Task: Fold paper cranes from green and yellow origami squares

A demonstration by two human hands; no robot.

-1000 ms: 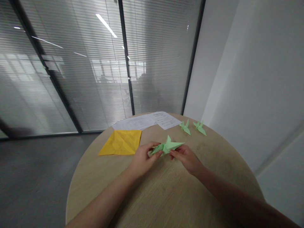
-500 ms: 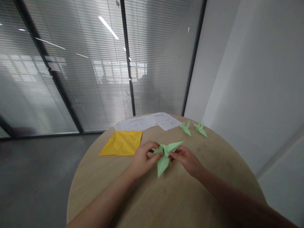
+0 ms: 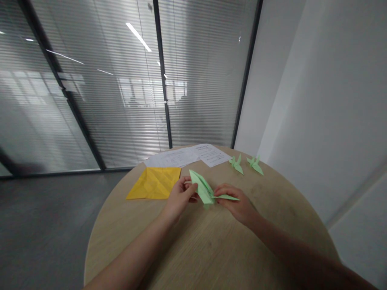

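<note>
Between my hands, just above the table, is a pale green origami crane [image 3: 203,189] with a broad folded wing facing me and a thin point reaching right. My left hand [image 3: 182,196] pinches its left side, thumb in front. The fingers of my right hand [image 3: 234,201] are closed on the narrow point at the right, which lies across them. Two finished-looking green paper cranes, one [image 3: 237,164] nearer the middle and another [image 3: 256,164] farther right, rest at the far right of the table.
The round wooden table [image 3: 187,257] carries a creased yellow paper sheet [image 3: 155,183] left of my hands. Printed white sheets [image 3: 208,154] lie along its far edge. Behind stands a glass partition [image 3: 205,80] with blinds; a white wall [image 3: 332,100] borders the right.
The green crane has been turned in my hands: its broad wing now tilts up to the left instead of hanging toward me. Both hands have shifted their hold slightly.
</note>
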